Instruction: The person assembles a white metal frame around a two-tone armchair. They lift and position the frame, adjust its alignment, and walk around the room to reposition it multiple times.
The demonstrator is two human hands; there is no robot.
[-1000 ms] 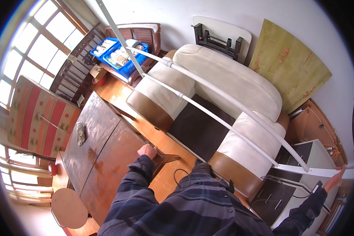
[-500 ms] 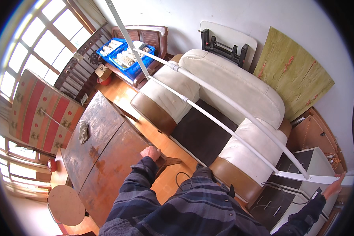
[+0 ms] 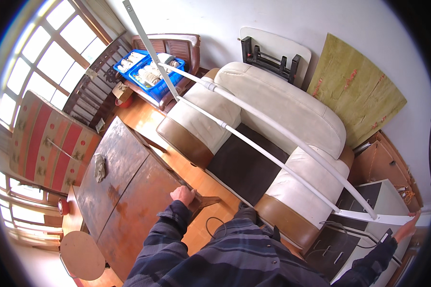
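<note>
Evidently, from the head view, the left hand is curled closed over the near edge of the wooden table, above a leg. The right hand, at far right, touches the end of the white tubular frame, fingers fairly straight; whether it grips cannot be told. The frame spans across the view of the white-and-brown sofa. A grey cloth bundle lies on the tabletop; blue crates stand beyond the sofa's far end.

White rails bar the way over the armchair.
</note>
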